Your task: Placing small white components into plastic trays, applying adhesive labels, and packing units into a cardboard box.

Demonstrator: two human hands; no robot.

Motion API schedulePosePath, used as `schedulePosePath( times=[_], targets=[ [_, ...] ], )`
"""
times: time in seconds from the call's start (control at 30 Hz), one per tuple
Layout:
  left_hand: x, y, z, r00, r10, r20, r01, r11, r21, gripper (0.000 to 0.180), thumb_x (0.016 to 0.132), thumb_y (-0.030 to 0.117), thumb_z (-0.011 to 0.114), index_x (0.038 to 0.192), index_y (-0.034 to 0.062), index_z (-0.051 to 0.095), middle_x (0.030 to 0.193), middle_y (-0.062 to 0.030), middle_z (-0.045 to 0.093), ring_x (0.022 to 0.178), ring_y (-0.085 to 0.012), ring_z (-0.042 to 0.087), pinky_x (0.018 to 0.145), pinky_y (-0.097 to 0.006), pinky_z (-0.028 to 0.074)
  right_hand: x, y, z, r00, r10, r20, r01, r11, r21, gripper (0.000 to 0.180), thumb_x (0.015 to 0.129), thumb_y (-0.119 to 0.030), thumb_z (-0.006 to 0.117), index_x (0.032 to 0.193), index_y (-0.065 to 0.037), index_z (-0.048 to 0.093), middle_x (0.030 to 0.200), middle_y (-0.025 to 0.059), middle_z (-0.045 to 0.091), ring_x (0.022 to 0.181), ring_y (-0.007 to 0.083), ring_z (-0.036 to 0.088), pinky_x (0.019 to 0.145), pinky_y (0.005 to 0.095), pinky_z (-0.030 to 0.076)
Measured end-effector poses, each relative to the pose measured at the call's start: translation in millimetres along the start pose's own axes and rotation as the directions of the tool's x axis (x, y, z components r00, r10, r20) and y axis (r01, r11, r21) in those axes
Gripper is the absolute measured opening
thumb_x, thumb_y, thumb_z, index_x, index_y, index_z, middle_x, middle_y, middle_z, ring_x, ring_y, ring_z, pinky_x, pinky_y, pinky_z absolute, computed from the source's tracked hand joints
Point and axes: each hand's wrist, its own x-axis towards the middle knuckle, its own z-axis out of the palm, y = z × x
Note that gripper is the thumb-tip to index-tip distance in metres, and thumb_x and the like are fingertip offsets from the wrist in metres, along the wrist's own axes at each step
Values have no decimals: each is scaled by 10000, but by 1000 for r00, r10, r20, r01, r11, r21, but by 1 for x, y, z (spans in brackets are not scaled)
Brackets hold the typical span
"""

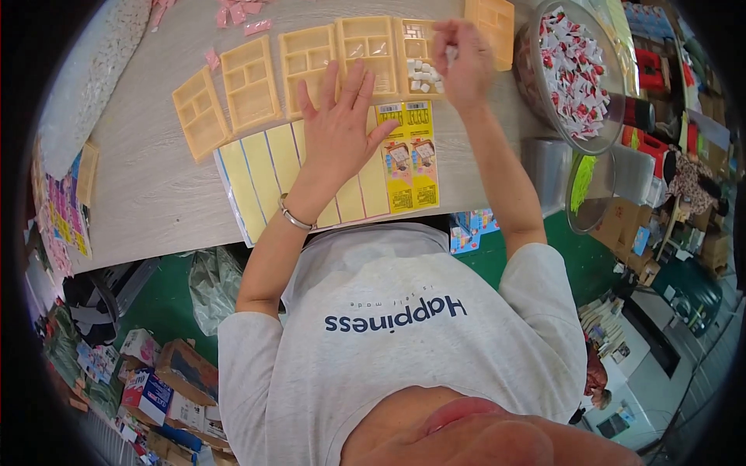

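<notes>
Several pale orange compartment trays lie in an arc across the far side of the table. My left hand is open, its fingers spread over the near ends of two middle trays and its palm above a row of yellow sheets. Small white cubes fill the near compartment of the tray to the right. Over that tray's right edge, my right hand is closed, slightly blurred, with a bit of white showing at its fingers that looks like such cubes.
At the right stands a clear round tub of small wrapped packets; below it, a smaller container holds green strips. Pink pieces lie at the far edge. A large bag of white bits stands at the left.
</notes>
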Motion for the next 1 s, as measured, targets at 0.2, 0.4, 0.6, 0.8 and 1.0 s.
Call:
schedulePosePath(
  times=[0.2, 0.4, 0.6, 0.8, 1.0],
  targets=[
    [0, -10, -2, 988, -92, -124, 85, 995, -59, 703, 952, 423, 563, 1463, -32, 399, 1562, -168, 350, 1489, -358, 229, 1175, -623, 39, -11, 25, 55, 946, -121, 300, 248, 867, -433, 360, 1086, -316, 407, 1112, -41, 638, 762, 6, 572, 688, 80, 532, 606, 222, 437],
    [5, -21, 2, 985, -116, -125, 110, 992, -56, 684, 952, 328, 565, 1490, -32, 346, 1568, -179, 334, 1495, -338, 228, 1179, -618, 63, -18, 17, 50, 941, 131, 311, -53, 968, -247, 362, 1085, -297, 387, 1226, -21, 576, 943, 45, 647, 977, 139, 631, 910, 304, 480],
    [19, -20, -2, 996, -50, -70, 49, 999, -16, 714, 938, 407, 594, 1502, 32, 370, 1593, -123, 312, 1504, -324, 207, 1190, -611, 67, 77, 7, -7, 863, -487, 137, 398, 821, 408, 352, 1028, -280, 487, 1097, 25, 649, 1059, 131, 671, 1032, 192, 611, 954, 358, 456],
    [37, -4, -1, 994, 112, 18, -110, 991, -82, 741, 891, 550, 622, 1508, 198, 409, 1598, -42, 317, 1504, -309, 202, 1191, -605, 116, 288, -48, -131, 876, -473, 93, 137, 60, -989, 361, 967, -246, 548, 1217, 7, 610, 1206, 235, 640, 1182, 351, 583, 1027, 412, 425],
    [39, -4, 7, 995, 97, -25, -99, 991, -93, 594, 858, 517, 674, 1363, 221, 572, 1507, -41, 446, 1452, -308, 312, 1172, -601, 191, 326, 20, -106, 972, 224, 66, -10, 324, -946, 383, 966, -252, 501, 1259, -31, 612, 1230, 290, 620, 1206, 400, 573, 1016, 466, 453]
  ],
)
